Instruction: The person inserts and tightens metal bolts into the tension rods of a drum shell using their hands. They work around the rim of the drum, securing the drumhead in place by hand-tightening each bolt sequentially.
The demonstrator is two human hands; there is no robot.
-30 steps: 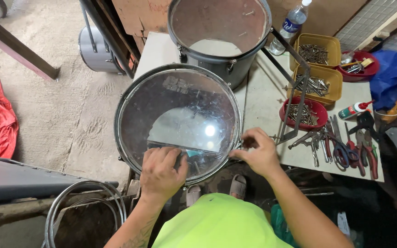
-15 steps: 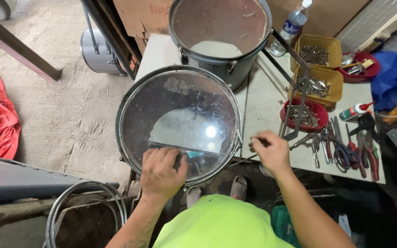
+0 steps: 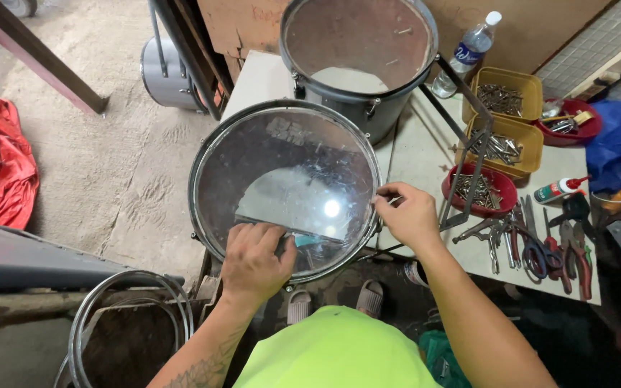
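The drum (image 3: 285, 187) with its clear head fills the middle of the view, standing at the near edge of the table (image 3: 418, 151), its metal hoop already seated around the rim. So the head and hoop look to be in place; what seems left is the fixing around the rim, and I cannot tell how many of the rim fittings are done.

The left hand (image 3: 253, 260) lies flat, palm down, on the near part of the clear head, fingers spread and gripping nothing; the drum is directly under it and stretches away beyond the fingertips.

The right hand (image 3: 405, 215) is at the drum's right rim, fingers pinched together on a small thing too small to make out; the hoop touches or lies just beside those fingertips, to their left.

Beyond both hands stands a second, open drum shell (image 3: 357, 65). To the right of the right hand sit a red bowl (image 3: 497, 205) of screws, two yellow trays (image 3: 508, 115) of hardware beyond it, and pliers (image 3: 540, 248) just beside the bowl.
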